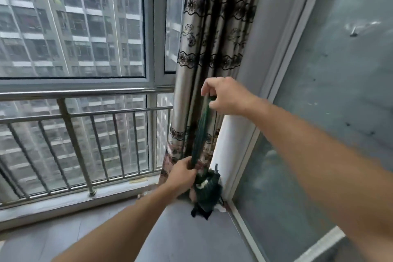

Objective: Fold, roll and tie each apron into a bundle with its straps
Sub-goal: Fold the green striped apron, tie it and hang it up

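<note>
A dark green apron bundle hangs in the air in front of the curtain, with a small white patch on its upper side. My left hand grips the bundle at its top, where the strap leaves it. The green strap runs taut upward from there. My right hand pinches the strap's upper end between thumb and fingers, well above the left hand. A dark loose end dangles below the bundle.
A patterned grey curtain hangs right behind the hands. To the left is a metal railing before a large window. A glass sliding door stands to the right. Grey floor tiles lie below.
</note>
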Available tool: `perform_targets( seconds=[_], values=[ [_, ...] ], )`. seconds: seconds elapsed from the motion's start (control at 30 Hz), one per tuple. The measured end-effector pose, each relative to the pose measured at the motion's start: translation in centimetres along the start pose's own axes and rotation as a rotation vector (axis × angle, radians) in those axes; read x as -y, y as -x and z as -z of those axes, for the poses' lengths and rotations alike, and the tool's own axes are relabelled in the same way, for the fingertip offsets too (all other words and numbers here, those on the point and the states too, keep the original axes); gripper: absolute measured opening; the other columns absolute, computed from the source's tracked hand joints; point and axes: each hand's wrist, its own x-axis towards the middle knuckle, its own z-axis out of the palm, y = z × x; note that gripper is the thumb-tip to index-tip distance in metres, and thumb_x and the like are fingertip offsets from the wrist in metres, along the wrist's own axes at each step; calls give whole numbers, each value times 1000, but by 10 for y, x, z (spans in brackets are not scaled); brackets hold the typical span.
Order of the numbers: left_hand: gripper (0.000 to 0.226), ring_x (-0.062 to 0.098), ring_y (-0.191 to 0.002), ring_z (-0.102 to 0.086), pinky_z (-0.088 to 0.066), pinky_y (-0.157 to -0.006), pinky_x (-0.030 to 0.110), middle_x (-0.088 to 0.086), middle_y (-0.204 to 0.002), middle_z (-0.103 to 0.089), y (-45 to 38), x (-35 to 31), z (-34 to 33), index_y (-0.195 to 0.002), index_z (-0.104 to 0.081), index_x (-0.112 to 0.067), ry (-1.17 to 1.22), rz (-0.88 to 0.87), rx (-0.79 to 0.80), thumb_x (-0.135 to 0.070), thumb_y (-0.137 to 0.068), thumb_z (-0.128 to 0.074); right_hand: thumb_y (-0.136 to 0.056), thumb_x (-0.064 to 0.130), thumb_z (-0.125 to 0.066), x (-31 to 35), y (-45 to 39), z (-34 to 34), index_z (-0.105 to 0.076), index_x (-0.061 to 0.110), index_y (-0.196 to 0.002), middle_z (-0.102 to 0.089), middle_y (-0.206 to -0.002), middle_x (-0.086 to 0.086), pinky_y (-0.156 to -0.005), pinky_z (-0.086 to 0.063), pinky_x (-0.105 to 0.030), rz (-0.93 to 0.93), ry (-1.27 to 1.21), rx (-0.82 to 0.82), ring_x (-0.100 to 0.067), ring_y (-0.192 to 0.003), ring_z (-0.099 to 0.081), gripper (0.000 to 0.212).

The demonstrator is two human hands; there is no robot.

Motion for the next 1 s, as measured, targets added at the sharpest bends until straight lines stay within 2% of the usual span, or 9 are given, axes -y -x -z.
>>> perform_targets(
  seconds=[0.1, 0.17, 0.27, 0.33, 0.47, 0.6, 0.73, 0.83, 1.0],
  values=[
    [17, 23, -86, -73, -63, -78, 44, 1, -92, -74, -36, -38, -17, -95, -67, -30, -99, -72, 105, -19, -97, -54, -86, 23, -65, -34, -13, 31, -69, 32, -96, -63, -97, 9, -74, -42, -31, -85, 259, -200, -21, -102, -62, 14],
    [15, 21, -86, -67, -58, -80, 40, -1, -93, -71, -56, -61, -29, -95, -63, -26, -237, -160, 117, -28, -98, -47, -89, 27, -66, -50, -18, 41, -72, 31, -95, -60, -85, 11, -72, -44, -32, -150, 159, -340, -20, -90, -62, 9],
    [13, 23, -89, -62, -44, -73, 31, -1, -95, -63, -80, -102, -46, -92, -51, -24, -395, -266, 127, -29, -101, -43, -95, 14, -59, -75, -24, 55, -73, 30, -102, -65, -63, 10, -60, -48, -28, -262, -278, -470, -21, -68, -67, 22],
    [15, 28, -94, -61, -43, -76, 33, 0, -105, -57, -100, -127, -59, -97, -54, -21, -428, -326, 131, -31, -100, -44, -99, 3, -48, -96, -28, 67, -65, 24, -101, -75, -75, -6, -50, -51, -28, -322, -575, -471, -25, -65, -73, 27],
    [27, 22, -78, -64, -55, -67, 33, 6, -109, -68, -135, -175, -87, -112, -60, -26, -293, -366, 217, -41, -93, -51, -98, -7, -39, -140, -33, 104, -59, 16, -91, -73, -93, -18, -69, -58, -35, -304, -914, -542, -29, -75, -71, 31],
    [47, 28, -97, -63, -55, -87, 42, 4, -121, -56, -166, -219, -129, -128, -55, -32, -355, -494, 228, -48, -85, -48, -92, 1, -34, -191, -26, 142, -60, 4, -103, -73, -102, -19, -74, -61, -39, -256, -1375, -537, -34, -85, -72, 29],
    [44, 25, -95, -58, -48, -82, 36, 3, -115, -55, -203, -264, -184, -113, -52, -22, -481, -538, 149, -59, -91, -56, -100, 15, -53, -247, -23, 184, -56, 7, -124, -73, -111, -3, -45, -31, -21, -321, -1094, -392, -13, -63, -63, 26],
    [72, 19, -90, -59, -47, -71, 34, -2, -105, -57, -226, -297, -220, -101, -51, -21, -485, -551, 146, -88, -76, -53, -98, 0, -57, -293, -25, 213, -55, 11, -125, -76, -110, -3, -40, -24, -19, -370, -857, -353, -9, -55, -52, 29],
    [75, 18, -114, -59, -52, -102, 41, 0, -135, -54, -263, -338, -279, -134, -46, -23, -274, -615, 238, -67, -75, -62, -105, 8, -52, -351, -36, 255, -52, 9, -116, -79, -104, -1, -38, -26, -20, -390, -679, -287, -12, -51, -55, 11]
  ],
)
